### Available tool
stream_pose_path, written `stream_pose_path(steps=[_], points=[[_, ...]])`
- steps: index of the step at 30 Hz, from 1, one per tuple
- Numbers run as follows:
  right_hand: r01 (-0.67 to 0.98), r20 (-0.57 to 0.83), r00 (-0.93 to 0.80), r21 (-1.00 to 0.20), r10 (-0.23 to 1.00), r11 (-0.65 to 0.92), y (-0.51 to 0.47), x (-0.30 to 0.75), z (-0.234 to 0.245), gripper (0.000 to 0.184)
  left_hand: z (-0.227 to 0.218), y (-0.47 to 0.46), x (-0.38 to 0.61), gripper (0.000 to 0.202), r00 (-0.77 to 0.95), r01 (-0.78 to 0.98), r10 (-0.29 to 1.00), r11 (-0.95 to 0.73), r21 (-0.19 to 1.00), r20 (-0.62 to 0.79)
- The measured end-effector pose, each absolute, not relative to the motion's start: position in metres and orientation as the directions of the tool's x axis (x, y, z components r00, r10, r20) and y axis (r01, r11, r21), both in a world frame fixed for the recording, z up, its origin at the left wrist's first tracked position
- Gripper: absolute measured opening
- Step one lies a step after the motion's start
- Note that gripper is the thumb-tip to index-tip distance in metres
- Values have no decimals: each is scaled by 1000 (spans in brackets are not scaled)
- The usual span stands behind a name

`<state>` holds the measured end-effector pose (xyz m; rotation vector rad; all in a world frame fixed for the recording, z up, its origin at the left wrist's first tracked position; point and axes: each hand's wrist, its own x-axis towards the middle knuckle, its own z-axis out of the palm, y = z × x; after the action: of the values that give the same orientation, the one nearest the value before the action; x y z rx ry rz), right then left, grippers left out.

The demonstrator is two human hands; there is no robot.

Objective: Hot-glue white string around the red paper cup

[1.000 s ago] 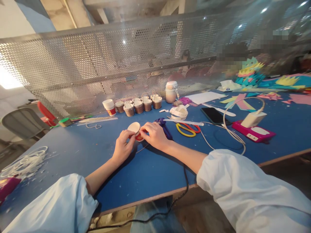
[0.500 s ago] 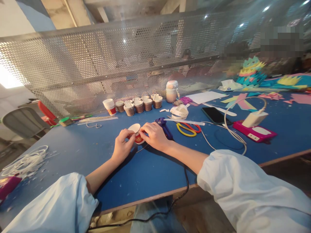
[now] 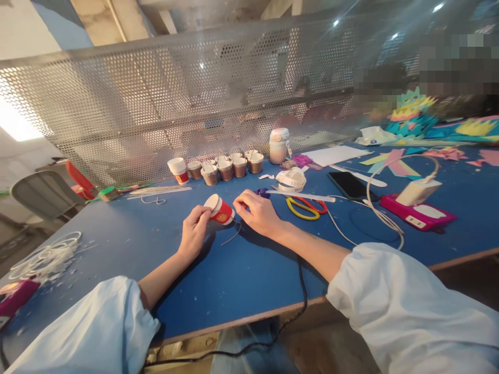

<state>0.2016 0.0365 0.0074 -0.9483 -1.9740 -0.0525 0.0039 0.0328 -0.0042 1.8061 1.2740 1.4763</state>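
Note:
A small red and white paper cup [image 3: 223,212] is tilted on its side, its white mouth toward the upper left. My left hand [image 3: 195,231] pinches it by the rim. From near the cup's base a thin dark cord [image 3: 234,236] curves down toward the table. Just right of the base is my right hand [image 3: 259,214], apart from the cup, with fingers curled together; whatever is in them is hidden. Behind this hand a dark blue glue gun [image 3: 264,192] shows only in part.
Several brown-wrapped cups [image 3: 225,169] and a stack of paper cups [image 3: 178,170] stand at the back. To the right are scissors [image 3: 302,209], a ribbon roll [image 3: 291,179], a phone [image 3: 351,185] and a pink power strip [image 3: 417,212] with cables. Cord scraps [image 3: 47,259] lie left.
The cup has tipped from nearly upright onto its side, its base now facing right. My right hand has let go of the cup and moved slightly right. My left hand still holds it.

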Motion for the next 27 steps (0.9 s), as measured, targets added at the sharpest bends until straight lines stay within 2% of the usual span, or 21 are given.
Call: stream_pose_path(steps=[4,7,10,13,15,17,19,21,23,25,27], points=[[645,699,-362,-291,617,707,38,212,9,21,-5,33,4,17,-14,355,876,-446,822,482],[645,553,-506,-267,662,716,38,222,18,31,-6,34,5,18,-19,368,880,-435,822,474],[655,292,-591,-371,752,658,33,234,35,39,-8,35,5,20,-27,384,878,-431,816,477],[739,-54,-540,-509,840,442,26,250,54,41,-9,36,5,21,-39,396,880,-421,816,473],[809,-258,-473,-506,842,300,25,262,62,40,-9,36,4,21,-50,402,883,-410,818,467],[876,-351,-377,-436,857,207,26,275,65,41,-10,37,3,21,-55,402,886,-403,822,461],[930,-348,-265,-340,899,142,32,286,64,47,-11,37,2,21,-48,387,890,-401,830,453],[949,-279,-212,-286,937,130,39,292,60,53,-13,38,2,22,-38,365,894,-404,839,447],[932,-155,-238,-314,959,181,47,292,53,51,-15,40,1,22,-27,344,896,-409,845,444],[886,-32,-279,-394,960,244,54,286,44,41,-17,42,1,21,-19,338,894,-415,845,447],[853,28,-263,-461,964,246,59,276,34,34,-19,43,1,21,-19,344,893,-416,842,449]])
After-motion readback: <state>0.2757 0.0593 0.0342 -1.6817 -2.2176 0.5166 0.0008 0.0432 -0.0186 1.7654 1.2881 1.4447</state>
